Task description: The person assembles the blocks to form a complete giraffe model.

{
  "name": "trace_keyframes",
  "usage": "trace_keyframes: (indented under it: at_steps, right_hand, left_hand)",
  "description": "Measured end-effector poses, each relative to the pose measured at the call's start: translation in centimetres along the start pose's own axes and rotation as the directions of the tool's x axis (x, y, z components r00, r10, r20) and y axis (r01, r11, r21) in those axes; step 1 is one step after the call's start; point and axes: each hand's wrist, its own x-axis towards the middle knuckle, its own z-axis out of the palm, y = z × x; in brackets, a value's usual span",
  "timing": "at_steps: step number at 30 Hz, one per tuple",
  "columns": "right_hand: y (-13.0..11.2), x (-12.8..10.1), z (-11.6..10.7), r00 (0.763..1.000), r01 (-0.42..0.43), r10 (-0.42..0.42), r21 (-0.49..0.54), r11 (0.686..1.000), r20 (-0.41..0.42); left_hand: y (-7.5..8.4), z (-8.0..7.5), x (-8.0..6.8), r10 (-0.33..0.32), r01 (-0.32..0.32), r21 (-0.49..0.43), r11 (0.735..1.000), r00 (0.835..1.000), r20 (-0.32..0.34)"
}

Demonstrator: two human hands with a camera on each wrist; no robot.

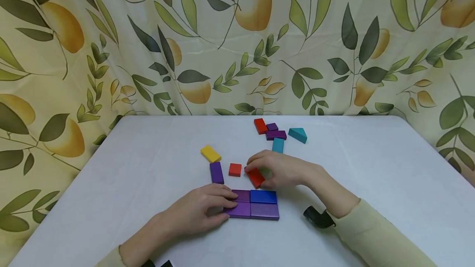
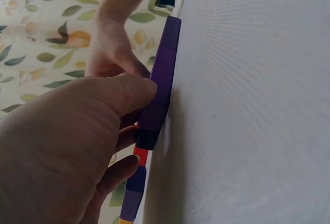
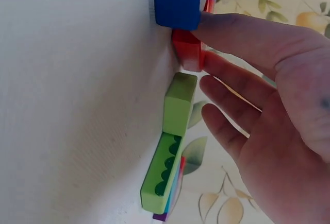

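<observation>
My left hand (image 1: 231,202) lies flat on two purple blocks (image 1: 242,203) at the near middle of the white table (image 1: 371,168). In the left wrist view its thumb presses the purple block's (image 2: 163,74) edge, left hand (image 2: 135,112). A blue block (image 1: 263,196) and another purple block (image 1: 265,211) adjoin them in a flat rectangle. Just behind, my right hand (image 1: 255,173) pinches a tilted red block (image 1: 256,178). The right wrist view shows the right hand (image 3: 204,41) holding the red block (image 3: 185,49) against the blue block (image 3: 178,0).
Loose blocks lie behind the hands: a purple bar (image 1: 217,172), a small red square (image 1: 235,169), a yellow block (image 1: 210,153), a teal bar (image 1: 278,145), a teal wedge (image 1: 298,134), a red block (image 1: 260,126) and two purple pieces (image 1: 276,134). A leaf-patterned curtain (image 1: 237,44) backs the table.
</observation>
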Motion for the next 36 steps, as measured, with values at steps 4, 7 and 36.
trace_keyframes:
  at_steps: [4,7,36]
  right_hand:
    - [-0.2,-0.7,-0.5,0.999,-0.016,0.016,-0.009,1.0,-0.051]
    - [-0.5,-1.5,-0.8,0.996,-0.025,0.023,-0.017,1.0,-0.088]
    - [-5.9,-8.1,2.6,0.999,-0.004,0.003,0.037,0.999,0.032]
  left_hand:
    - [0.0,0.1,0.1,-0.001,0.001,-0.003,1.0,1.0,0.003]
    - [0.0,0.1,0.2,-0.004,0.004,-0.003,1.0,1.0,0.008]
    - [-0.1,0.1,0.0,-0.034,0.034,-0.016,0.999,0.999,0.014]
